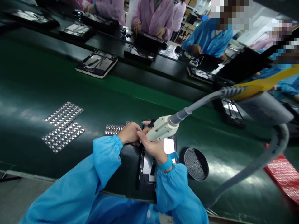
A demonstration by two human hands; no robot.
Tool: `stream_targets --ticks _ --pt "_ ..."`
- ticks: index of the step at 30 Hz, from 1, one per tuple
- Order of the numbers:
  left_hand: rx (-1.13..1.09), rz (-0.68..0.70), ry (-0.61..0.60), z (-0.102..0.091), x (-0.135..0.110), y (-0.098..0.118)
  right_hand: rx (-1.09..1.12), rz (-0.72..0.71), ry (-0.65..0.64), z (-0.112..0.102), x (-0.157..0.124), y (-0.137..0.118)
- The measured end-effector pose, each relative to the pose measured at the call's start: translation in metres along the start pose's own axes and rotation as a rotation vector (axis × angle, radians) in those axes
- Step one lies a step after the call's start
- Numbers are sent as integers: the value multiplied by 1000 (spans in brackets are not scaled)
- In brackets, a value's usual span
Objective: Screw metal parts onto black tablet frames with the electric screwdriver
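My right hand (154, 148) is wrapped around a pale, corded electric screwdriver (162, 128), whose tip is hidden. A blue band circles that wrist. Beside it, my left hand (130, 133) is closed, its fingertips meeting those of the right hand; whatever they pinch is too small to make out. Both hands are over the upper left edge of an opened tablet-like device (146, 163), which lies on the green bench with white and black parts inside. Partly covered by my left hand is a dark sheet (114, 129) with rows of small pale pieces.
Two similar dotted sheets (64, 113) overlap at left. A round black dish (195, 164) stands right of the device. The thick grey cable (252, 168) loops down at right near red wrapping (283, 174). More devices (97, 63) line the far side, where several co-workers sit.
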State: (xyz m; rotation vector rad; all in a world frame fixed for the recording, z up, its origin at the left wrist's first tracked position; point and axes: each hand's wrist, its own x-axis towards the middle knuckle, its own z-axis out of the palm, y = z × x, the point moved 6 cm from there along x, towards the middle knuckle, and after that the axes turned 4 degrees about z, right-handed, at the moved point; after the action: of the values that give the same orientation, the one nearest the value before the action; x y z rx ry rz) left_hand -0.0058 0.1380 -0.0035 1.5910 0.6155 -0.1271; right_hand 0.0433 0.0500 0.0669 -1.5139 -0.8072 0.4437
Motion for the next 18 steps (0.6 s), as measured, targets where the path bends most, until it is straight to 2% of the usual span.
stream_targets --ticks 5,9,11,14,18 --pt "40 11 -26 1 -7 5 36 60 23 0 -3 2" --pt "103 43 -76 4 -14 7 152 59 60 -14 -9 -18" --pt "123 17 -76 3 -16 4 208 -7 121 -38 -14 -33" --pt "119 -25 -34 0 -18 0 203 -67 284 -93 -27 -44" --pt "124 18 26 3 -23 1 111 -37 548 -172 -48 -24"
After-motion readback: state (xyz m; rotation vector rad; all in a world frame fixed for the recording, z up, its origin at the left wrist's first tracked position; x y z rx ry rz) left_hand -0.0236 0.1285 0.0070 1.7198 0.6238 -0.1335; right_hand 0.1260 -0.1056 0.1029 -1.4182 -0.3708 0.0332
